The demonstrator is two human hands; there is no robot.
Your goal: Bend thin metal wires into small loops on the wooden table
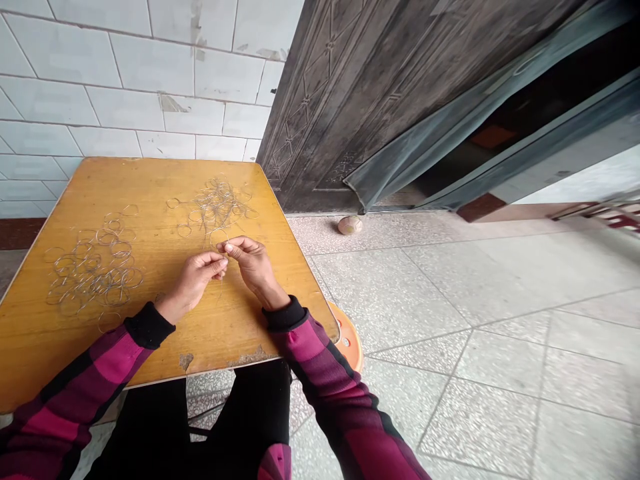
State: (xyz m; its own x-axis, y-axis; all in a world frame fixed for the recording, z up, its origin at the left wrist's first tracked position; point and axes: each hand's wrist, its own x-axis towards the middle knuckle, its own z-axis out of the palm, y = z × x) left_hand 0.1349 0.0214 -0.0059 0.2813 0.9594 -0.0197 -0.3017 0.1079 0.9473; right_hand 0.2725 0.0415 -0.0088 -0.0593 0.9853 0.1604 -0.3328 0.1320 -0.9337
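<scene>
Near the front middle of the table, my left hand (201, 275) and my right hand (249, 261) meet with fingertips pinched. Between them is a thin wire loop (219, 231); its round part stands out past the fingers, and a loose end hangs below them. Both hands are closed on this wire. Beyond my hands lies a tangled pile of thin wires (220, 200), some curled into rings. To the left of my left hand, many wire rings (95, 267) are spread in a loose heap.
The yellow wooden table (165, 347) has a chipped front edge and stands against a white tiled wall (150, 60). An orange stool (350, 340) shows under its right side. On the floor by the dark carved door (325, 100) lies a roundish object (350, 225). A curtain (430, 147) hangs across the doorway.
</scene>
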